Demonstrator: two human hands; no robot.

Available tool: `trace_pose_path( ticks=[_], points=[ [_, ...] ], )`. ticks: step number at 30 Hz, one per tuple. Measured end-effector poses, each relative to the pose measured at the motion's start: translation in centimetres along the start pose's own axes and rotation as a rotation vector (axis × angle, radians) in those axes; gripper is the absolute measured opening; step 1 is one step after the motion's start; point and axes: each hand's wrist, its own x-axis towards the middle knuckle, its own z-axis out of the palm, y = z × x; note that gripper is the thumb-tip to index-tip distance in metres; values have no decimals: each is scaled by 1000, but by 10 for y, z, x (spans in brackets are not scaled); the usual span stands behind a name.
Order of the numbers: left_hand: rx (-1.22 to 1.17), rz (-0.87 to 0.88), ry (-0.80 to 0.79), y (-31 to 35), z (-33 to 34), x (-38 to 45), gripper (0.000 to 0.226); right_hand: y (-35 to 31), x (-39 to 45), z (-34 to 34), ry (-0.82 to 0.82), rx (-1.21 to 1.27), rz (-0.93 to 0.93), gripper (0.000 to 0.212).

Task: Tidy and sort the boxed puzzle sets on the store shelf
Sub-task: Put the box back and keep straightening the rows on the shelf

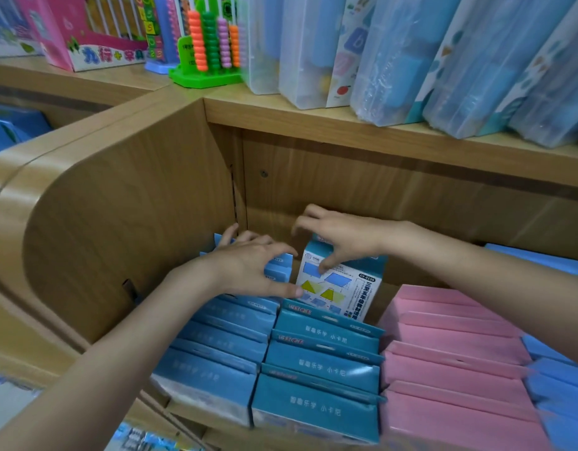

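Blue and white card is what the right hand (339, 239) pinches: an upright puzzle box (341, 288) with coloured shapes printed on its face, standing at the back of the middle row, just right of centre in the frame. The thumb and fingers curl over the box's top edge.

The left hand (248, 268), just left of it, lies on the rear boxes of the light blue row (216, 349), its fingers spread and reaching toward the back corner and its thumb stretched right to the lower edge of the upright box. Whether it grips any box there I cannot tell.

In front of the upright box a teal row (323, 369) runs toward the lower edge of the frame, each box lying with white lettering on its top. To the right lies a pink row (450, 362), and beyond it more blue boxes (561, 388) at the right edge.

All sit in a wooden shelf (134, 222) with a rounded side panel on the left. On the board above, at top centre, stands a green abacus (209, 47), with a pink boxed toy (85, 37) at upper left and clear plastic cases (444, 60) leaning along the upper right.
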Motion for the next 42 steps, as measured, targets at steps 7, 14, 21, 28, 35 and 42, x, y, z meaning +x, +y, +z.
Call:
trace_pose_path(
  ticks=[7, 14, 21, 28, 35, 42],
  points=[
    [-24, 11, 34, -2, 2, 1, 67, 0, -39, -5, 3, 73, 153, 42],
    [-33, 43, 163, -5, 4, 1, 65, -8, -48, 1, 66, 59, 209, 19],
    [-219, 219, 490, -15, 21, -31, 60, -20, -58, 2, 129, 18, 215, 9],
    [-254, 303, 433, -2, 42, -85, 72, -38, -61, 7, 92, 57, 191, 11],
    [-29, 328, 406, 0, 62, -93, 102, -47, -68, 9, 90, 133, 197, 21],
    [128, 371, 599, 4, 82, -106, 82, -53, -83, 14, -11, 355, 235, 46]
  ],
)
